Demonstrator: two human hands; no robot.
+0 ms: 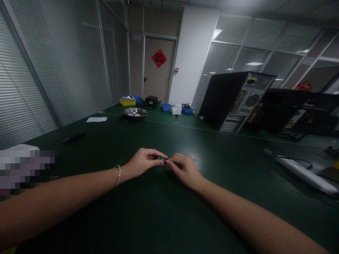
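Between the thumb and fingers of my left hand is a small green circuit board, held just above the table. My right hand meets it from the other side, thumb and forefinger pinched at the board's dark right end. Fingertips cover much of the board, so its details are hidden. Both hands are close together over the middle of the green tabletop.
At the back stand a metal bowl, a yellow bin, blue bins and a black box. A computer tower is at right, with a white power strip nearer. Paper and a dark green strip lie left.
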